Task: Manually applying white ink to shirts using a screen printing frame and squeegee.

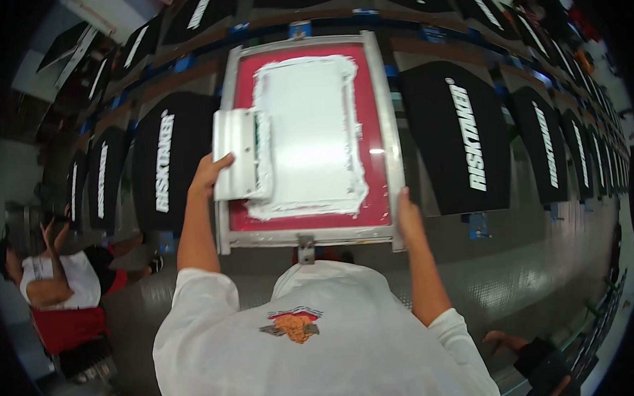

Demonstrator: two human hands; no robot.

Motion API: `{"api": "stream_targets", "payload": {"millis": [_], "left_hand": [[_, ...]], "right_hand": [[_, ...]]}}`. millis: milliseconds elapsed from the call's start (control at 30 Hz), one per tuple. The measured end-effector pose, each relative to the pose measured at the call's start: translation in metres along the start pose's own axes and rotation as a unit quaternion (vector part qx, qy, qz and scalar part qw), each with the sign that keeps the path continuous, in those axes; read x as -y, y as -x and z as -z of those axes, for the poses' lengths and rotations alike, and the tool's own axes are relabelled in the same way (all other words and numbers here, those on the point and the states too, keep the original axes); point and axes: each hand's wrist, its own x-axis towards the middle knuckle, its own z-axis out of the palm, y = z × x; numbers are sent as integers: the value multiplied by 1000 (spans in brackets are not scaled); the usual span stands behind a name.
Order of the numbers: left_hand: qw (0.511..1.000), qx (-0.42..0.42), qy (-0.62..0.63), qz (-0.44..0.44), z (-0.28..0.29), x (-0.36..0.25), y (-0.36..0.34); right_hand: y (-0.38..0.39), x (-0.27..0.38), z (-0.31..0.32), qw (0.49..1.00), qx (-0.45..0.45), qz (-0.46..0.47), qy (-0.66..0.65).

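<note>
A screen frame [389, 124] with aluminium rails and a red border around a pale mesh [307, 142] is held out in front of me, thick white ink along the mesh's edges. A white squeegee [231, 166] lies along the frame's left side. My left hand [209, 169] is closed on the squeegee at the left rail, thumb over it. My right hand [410, 215] grips the lower right rail, its fingers partly hidden. A metal bracket [306, 251] sticks out from the frame's near rail.
Black fabric panels with white lettering [451, 121] lie on boards in rows along blue metal rails [434, 33] at both sides and beyond the frame. A seated person [55, 277] in a white sleeveless top is at lower left; part of another person [533, 365] shows at lower right.
</note>
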Motion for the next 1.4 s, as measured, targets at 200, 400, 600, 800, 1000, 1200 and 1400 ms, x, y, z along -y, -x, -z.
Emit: {"api": "stream_targets", "payload": {"millis": [200, 400, 600, 800, 1000, 1200, 1400], "left_hand": [[999, 31, 7, -5, -55, -65, 63], [993, 104, -20, -48, -213, -107, 57], [996, 82, 31, -22, -371, -122, 56], [997, 66, 46, -2, -426, -128, 55], [995, 55, 86, -1, -438, -99, 49], [998, 42, -23, -45, -452, -129, 38], [844, 65, -459, -270, -525, -265, -52]], "right_hand": [[21, -20, 52, 995, -52, 34, -81], [-20, -63, 190, 982, -84, 55, -158], [-79, -72, 332, 988, -84, 69, -113], [-142, -74, 381, 994, -84, 33, -67], [-182, -77, 396, 997, -43, 43, -37], [-151, -83, 385, 804, -355, 404, 253], [-59, -111, 312, 956, 290, 42, 35]]}}
